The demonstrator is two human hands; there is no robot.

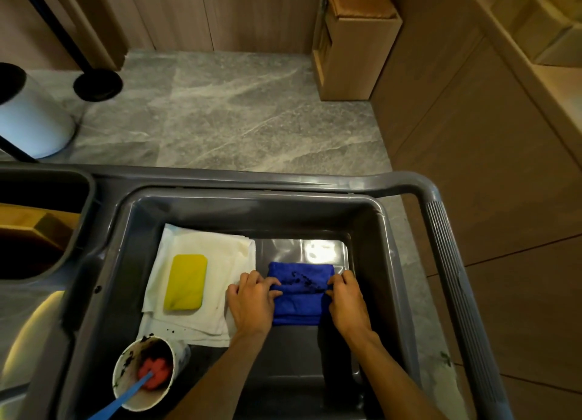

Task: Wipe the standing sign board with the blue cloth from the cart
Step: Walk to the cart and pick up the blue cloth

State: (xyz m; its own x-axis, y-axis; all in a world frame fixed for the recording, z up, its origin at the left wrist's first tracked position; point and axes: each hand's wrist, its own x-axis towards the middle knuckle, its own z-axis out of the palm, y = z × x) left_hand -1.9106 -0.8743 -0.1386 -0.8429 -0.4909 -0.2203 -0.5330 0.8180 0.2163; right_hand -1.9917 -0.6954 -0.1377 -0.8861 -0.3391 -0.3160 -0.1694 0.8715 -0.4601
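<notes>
So the folded royal-blue microfibre cloth (pixel 299 293) is lying flat on the bottom of the dark grey plastic cart tray (pixel 393 262), over on the right half of it. It sits right between the two hands. The left hand (pixel 252 300) has its fingers curled onto the cloth's left edge, and the right hand (pixel 348 296) is doing the same on the right edge, so both are pinching a fold of the fabric about halfway up. The hands are apart, with the cloth spanning the gap between them.

The cloth is a rough rectangle. Its long axis runs from the near side of the tray to the far side, pretty much in line with the forearms, and the short edges face the far and near tray walls. There are some dark specks on the far half of the cloth.

Left of the cloth, touching the left hand, is a crumpled white rag (pixel 201 281) with a yellow rectangular sponge (pixel 185 282) on top. Nearer than the rag, in the tray's near-left corner, is a dirty white paper cup (pixel 148 375) holding a red brush head on a blue handle (pixel 126 397).
</notes>
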